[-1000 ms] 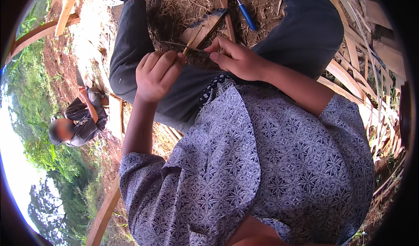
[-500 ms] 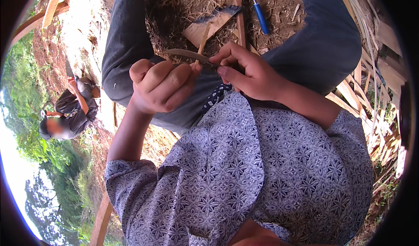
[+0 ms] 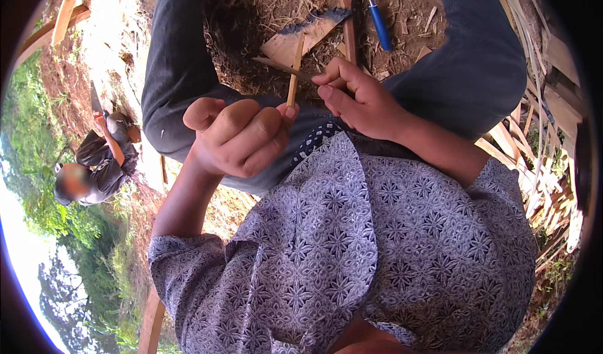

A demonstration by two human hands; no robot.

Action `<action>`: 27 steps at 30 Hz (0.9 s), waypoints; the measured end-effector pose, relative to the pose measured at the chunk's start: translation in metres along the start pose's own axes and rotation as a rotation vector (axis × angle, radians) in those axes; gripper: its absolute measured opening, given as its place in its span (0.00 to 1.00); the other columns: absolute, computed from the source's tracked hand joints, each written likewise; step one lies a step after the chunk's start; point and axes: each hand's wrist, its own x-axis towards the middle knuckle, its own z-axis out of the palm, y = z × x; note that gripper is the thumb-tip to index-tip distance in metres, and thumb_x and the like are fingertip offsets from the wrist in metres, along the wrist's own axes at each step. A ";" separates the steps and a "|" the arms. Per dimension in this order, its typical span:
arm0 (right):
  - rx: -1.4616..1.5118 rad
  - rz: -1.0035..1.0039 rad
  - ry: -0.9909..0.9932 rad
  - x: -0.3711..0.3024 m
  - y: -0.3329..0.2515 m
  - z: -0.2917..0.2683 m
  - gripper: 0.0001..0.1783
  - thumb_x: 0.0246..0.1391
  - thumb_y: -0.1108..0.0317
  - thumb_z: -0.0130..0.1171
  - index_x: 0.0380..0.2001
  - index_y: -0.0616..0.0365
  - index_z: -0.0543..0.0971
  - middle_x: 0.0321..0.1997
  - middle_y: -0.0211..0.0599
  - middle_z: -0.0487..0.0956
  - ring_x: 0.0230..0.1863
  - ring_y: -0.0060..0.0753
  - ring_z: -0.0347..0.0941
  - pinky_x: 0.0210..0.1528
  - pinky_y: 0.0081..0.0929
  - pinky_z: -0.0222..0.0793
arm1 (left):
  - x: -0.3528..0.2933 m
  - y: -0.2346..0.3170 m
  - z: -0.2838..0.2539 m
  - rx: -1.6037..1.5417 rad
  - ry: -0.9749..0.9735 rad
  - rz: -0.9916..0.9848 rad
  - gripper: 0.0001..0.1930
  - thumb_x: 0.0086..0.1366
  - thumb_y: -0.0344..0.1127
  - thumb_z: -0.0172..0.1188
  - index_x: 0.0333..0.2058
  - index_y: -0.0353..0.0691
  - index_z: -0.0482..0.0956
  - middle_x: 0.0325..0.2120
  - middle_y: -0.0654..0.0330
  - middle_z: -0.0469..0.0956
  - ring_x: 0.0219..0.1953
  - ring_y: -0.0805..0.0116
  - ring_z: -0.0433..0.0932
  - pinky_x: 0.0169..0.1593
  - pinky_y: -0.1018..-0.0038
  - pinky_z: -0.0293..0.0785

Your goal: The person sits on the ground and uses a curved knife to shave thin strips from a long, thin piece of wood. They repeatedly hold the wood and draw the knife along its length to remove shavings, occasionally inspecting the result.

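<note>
My left hand (image 3: 242, 134) is closed, pinching the near end of a thin wooden stick (image 3: 293, 90) between thumb and fingers. The stick points away from me, over the ground between my legs. My right hand (image 3: 364, 103) grips a knife (image 3: 275, 64), its handle mostly hidden by the fingers. The narrow blade reaches leftward and crosses the stick partway along, a little beyond my left fingertips. Whether the edge presses into the wood, I cannot tell.
Beyond my hands lie a flat wood piece (image 3: 282, 48) with a blackened edge, a long wooden bar (image 3: 347, 37) and a blue-handled tool (image 3: 379, 27). Wood shavings litter the soil. Split strips (image 3: 527, 147) are piled at right. Another person (image 3: 103, 156) sits at far left.
The blade has moved outward along the stick, away from my left fingertips, and more of the stick shows. My left hand has shifted slightly toward me.
</note>
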 end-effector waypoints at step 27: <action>-0.290 -0.068 -0.052 0.023 0.008 -0.011 0.11 0.72 0.64 0.54 0.48 0.60 0.73 0.30 0.24 0.72 0.30 0.11 0.66 0.33 0.19 0.64 | -0.002 0.000 -0.004 0.018 -0.025 -0.018 0.08 0.47 0.32 0.72 0.24 0.52 0.81 0.27 0.77 0.74 0.30 0.79 0.72 0.41 0.68 0.50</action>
